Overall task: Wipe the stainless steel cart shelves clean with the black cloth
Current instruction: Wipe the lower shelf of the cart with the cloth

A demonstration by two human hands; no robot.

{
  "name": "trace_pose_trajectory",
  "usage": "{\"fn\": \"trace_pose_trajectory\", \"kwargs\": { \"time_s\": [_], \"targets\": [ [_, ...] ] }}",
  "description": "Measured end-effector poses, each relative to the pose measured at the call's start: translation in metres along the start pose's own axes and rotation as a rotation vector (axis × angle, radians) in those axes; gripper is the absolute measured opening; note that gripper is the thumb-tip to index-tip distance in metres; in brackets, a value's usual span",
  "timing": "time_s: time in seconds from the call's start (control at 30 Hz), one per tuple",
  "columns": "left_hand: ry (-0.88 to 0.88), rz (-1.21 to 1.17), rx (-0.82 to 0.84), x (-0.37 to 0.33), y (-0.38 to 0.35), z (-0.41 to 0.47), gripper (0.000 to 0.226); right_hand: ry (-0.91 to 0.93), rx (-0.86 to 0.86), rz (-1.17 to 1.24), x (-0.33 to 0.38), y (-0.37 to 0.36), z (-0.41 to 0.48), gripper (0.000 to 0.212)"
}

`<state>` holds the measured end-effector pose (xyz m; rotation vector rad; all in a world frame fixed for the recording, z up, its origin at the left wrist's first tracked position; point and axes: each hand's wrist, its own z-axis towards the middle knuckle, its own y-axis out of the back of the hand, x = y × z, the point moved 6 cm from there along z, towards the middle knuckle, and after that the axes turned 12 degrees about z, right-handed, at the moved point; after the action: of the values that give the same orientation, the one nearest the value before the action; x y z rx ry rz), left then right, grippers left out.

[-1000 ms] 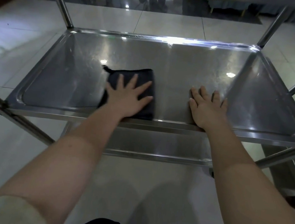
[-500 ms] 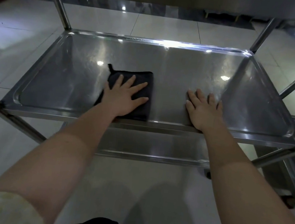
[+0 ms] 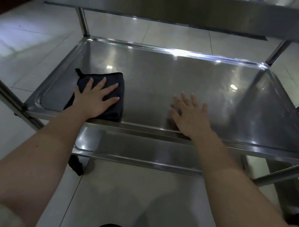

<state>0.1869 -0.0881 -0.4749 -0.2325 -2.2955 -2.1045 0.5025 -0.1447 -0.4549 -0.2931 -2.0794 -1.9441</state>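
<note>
The steel cart's middle shelf (image 3: pixel 187 76) is a shallow tray with a raised rim. A folded black cloth (image 3: pixel 119 83) lies near its front left part. My left hand (image 3: pixel 95 99) presses flat on the cloth, fingers spread, covering much of it. My right hand (image 3: pixel 190 114) rests flat on the bare steel near the front edge, right of the cloth, holding nothing. A lower shelf (image 3: pixel 140 150) shows beneath, partly hidden by my arms.
The top shelf's underside (image 3: pixel 158 1) spans the upper view. Upright posts (image 3: pixel 83 22) stand at the tray's corners, and angled rails (image 3: pixel 6 93) run at the left and right. A caster wheel (image 3: pixel 76 166) sits on the tiled floor below.
My left hand has slid the cloth leftward along the front of the shelf. My right hand stays flat on the steel. The view has shifted, showing more of the top shelf.
</note>
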Motion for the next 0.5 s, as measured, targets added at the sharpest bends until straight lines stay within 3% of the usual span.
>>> {"fn": "trace_pose_trajectory", "kwargs": {
  "time_s": [0.2,0.5],
  "targets": [
    [-0.004,-0.019,-0.005,-0.002,0.002,-0.004,0.059,-0.012,0.037,0.054,0.08,-0.039,0.025,0.056],
    [-0.04,-0.07,-0.005,0.016,-0.002,-0.006,0.062,-0.036,0.031,0.026,0.081,-0.054,0.03,0.058]
  ]
}}
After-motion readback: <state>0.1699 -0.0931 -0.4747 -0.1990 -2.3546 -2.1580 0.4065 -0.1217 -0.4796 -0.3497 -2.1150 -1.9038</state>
